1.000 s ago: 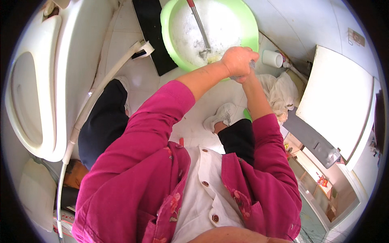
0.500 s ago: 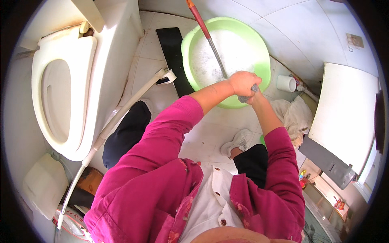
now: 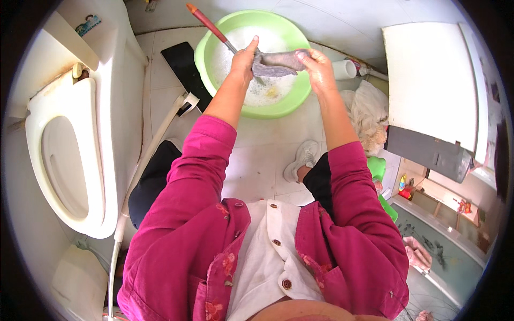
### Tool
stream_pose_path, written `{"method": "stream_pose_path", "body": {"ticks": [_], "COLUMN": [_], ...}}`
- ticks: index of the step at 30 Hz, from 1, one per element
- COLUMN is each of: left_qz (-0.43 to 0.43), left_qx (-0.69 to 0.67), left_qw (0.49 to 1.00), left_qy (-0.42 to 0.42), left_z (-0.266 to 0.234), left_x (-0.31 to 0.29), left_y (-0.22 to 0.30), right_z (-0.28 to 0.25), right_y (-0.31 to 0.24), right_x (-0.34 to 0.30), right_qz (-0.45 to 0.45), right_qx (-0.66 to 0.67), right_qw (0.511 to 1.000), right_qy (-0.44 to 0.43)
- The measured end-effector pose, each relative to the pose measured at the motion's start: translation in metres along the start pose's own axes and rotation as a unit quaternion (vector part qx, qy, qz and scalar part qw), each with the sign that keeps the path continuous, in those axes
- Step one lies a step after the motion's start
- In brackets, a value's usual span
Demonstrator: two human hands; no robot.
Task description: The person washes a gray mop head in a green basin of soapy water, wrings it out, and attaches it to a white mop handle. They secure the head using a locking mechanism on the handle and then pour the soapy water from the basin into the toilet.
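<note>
Over a light green basin of sudsy water, I stretch a wet grey cloth between my two hands. My left hand is closed on its left end, the thumb pointing up. The right end is pinched in my right hand. A loose fold of the cloth hangs down between them. Leaning in the basin is a rod with a red handle and a metal shaft; its lower end is hidden behind my left hand and the cloth.
A black flat board lies left of the basin, beside a long white pole. Farther left is a toilet seat. A white roll-shaped object, a pale crumpled cloth and a white cabinet are to the right.
The grey cloth was bunched up in my two hands held together. My hands have moved apart, and the cloth is now spread between them above the basin.
</note>
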State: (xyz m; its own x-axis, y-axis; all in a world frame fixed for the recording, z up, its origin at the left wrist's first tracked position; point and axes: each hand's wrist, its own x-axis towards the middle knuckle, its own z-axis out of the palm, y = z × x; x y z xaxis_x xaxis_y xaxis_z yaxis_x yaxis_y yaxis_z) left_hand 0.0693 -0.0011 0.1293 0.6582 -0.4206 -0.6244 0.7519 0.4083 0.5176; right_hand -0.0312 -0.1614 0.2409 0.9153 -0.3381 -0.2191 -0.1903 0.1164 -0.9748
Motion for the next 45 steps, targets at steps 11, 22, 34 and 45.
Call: {"method": "stream_pose_path", "body": {"ticks": [11,22,34,45], "left_qz": [0.041,0.122,0.107,0.064], "left_qx": [0.275,0.345,0.323,0.291], "left_qw": [0.918,0.875,0.890,0.912], "left_qy": [-0.282,-0.319,-0.302,-0.282], "left_z": [0.029,0.062,0.060,0.041], "left_x": [-0.132,-0.272,-0.329,-0.314], "left_y": [0.011,-0.009,0.019,0.012], "right_z": [-0.009,0.005,-0.038,-0.031], "right_y": [-0.120,-0.110,-0.122,-0.107], "right_x": [-0.077,-0.179,-0.241,-0.245], "right_qz": [-0.161,-0.027,-0.050,-0.078], "right_qx": [-0.192,-0.102,-0.052,-0.045], "right_qw": [0.967,0.994,0.994,0.991], "right_qy": [0.051,-0.026,-0.082,-0.099]}}
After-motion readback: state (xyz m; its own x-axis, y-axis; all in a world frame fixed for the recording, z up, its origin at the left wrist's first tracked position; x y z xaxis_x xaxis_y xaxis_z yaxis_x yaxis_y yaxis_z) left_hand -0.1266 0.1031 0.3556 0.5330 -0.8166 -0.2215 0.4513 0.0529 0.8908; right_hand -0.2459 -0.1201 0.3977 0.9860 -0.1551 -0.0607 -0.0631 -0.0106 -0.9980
